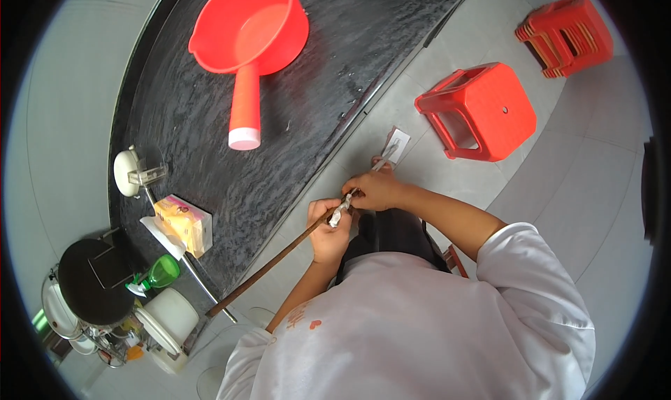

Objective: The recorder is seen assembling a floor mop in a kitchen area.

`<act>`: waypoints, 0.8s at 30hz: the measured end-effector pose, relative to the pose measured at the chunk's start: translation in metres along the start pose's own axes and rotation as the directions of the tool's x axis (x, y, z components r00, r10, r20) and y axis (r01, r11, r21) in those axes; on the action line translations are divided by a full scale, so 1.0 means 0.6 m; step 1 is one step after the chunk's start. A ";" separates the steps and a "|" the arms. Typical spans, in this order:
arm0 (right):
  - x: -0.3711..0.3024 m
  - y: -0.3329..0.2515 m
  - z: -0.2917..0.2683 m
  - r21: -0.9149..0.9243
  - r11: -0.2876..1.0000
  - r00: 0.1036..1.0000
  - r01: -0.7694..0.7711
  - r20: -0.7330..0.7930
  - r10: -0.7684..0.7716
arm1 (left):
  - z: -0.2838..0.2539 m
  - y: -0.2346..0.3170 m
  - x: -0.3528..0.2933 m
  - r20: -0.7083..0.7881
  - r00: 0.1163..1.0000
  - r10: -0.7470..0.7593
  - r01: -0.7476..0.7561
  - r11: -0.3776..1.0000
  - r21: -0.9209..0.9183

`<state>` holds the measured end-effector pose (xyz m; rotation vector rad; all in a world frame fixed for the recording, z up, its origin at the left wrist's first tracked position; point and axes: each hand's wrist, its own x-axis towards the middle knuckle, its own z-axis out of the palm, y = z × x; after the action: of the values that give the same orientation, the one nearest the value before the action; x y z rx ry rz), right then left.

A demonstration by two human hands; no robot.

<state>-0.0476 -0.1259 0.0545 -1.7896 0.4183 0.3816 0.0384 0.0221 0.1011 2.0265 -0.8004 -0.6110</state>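
A long brown wooden stick (269, 265) slants from the lower left up to my hands. My left hand (330, 238) is closed around its upper part. A crumpled whitish strip (338, 218), perhaps cloth or plastic, sits at the stick between my hands. My right hand (375, 191) is closed beside it, fingers pinched on the whitish strip, part of which extends past the hand toward a small white rectangular piece (399, 144). The exact wrapping under my fingers is hidden.
A black marbled table (307, 106) lies to my left, bearing a red dipper (244, 110), a yellow tissue pack (185, 225) and a green spray bottle (163, 271). A red stool (489, 113) and stacked red stools (570, 36) stand at right on the grey floor.
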 end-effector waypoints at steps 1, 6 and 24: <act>0.000 -0.006 0.007 -0.070 0.997 0.999 0.013 -0.045 -0.017 | -0.002 -0.001 0.000 -0.014 1.000 0.007 -0.007 1.000 0.029; 0.006 -0.020 0.020 -0.178 0.973 0.979 0.145 -0.115 -0.167 | -0.013 -0.007 0.005 -0.064 0.993 -0.102 0.101 0.995 -0.011; 0.025 -0.012 0.021 -0.140 0.979 0.977 0.145 -0.135 -0.164 | 0.002 -0.022 0.011 -0.074 0.996 -0.047 0.036 0.989 -0.143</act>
<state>-0.0313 -0.1134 0.0504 -1.9704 0.3595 0.1713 0.0462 0.0224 0.0884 1.9295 -0.6519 -0.5924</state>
